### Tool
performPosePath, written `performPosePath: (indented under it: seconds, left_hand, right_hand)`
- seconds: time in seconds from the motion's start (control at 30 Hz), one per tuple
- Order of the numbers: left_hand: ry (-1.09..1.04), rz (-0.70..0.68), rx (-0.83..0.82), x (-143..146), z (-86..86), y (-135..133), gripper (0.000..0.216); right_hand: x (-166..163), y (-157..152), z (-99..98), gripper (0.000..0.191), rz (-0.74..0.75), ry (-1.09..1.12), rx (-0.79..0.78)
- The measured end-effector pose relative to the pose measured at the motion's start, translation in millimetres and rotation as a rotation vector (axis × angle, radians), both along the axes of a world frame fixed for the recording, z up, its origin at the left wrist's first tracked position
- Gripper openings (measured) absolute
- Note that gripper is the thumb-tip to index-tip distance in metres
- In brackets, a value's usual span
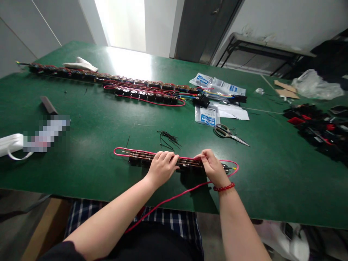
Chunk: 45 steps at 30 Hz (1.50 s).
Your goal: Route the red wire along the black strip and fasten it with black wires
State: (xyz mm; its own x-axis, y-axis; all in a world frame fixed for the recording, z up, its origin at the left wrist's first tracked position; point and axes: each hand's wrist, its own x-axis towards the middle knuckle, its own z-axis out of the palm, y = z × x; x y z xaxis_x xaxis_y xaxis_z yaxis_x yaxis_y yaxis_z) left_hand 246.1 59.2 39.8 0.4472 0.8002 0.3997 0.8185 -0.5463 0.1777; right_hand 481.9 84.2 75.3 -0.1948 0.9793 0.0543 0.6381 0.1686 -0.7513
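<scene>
On the green table in front of me lies a black strip of blocks (137, 158) with thin metal rods along its length. A red wire (174, 197) loops around both ends of the strip and trails over the table edge toward my lap. My left hand (162, 167) is wrapped over the middle of the strip. My right hand (213, 167), with a red bead bracelet at the wrist, is closed near the strip's right end. Its thumb and index finger pinch the red wire against the top edge. Just beyond lie several thin black cable ties (170, 139).
Scissors (231, 135) lie open to the right. Farther back are a long wired strip (76, 74), a shorter one (144, 95), plastic packets (208, 115) and a white glove (81, 64). Dark red-and-black parts (323, 127) are heaped at the right, a white device (12, 144) at the left.
</scene>
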Motion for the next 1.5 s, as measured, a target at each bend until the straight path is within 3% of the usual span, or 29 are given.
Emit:
performPosePath:
  seconds: [0.47, 0.93, 1.17, 1.33, 1.5]
  left_hand:
    - [0.021, -0.009, 0.029, -0.2, -0.8, -0.2, 0.038]
    - [0.058, -0.005, -0.057, -1.6, 1.6, -0.3, 0.039]
    - [0.054, 0.004, -0.065, -1.4, 0.1, -1.6, 0.040]
    - [0.061, 0.016, -0.043, -1.5, 0.1, -1.8, 0.039]
    - [0.053, 0.020, -0.056, -1.2, 0.6, -2.3, 0.039]
  right_hand:
    - [-6.0, -13.9, -0.6, 0.020, -0.102, -0.083, 0.076]
    - [49.2, -19.6, -3.1, 0.016, -0.365, -0.123, 0.147]
    - [48.8, -24.9, -19.5, 0.015, -0.378, -0.035, 0.180]
    - [55.3, -25.5, -15.4, 0.015, -0.343, -0.091, 0.161]
    - [68.0, -26.9, -16.3, 0.018, -0.434, -0.132, 0.196]
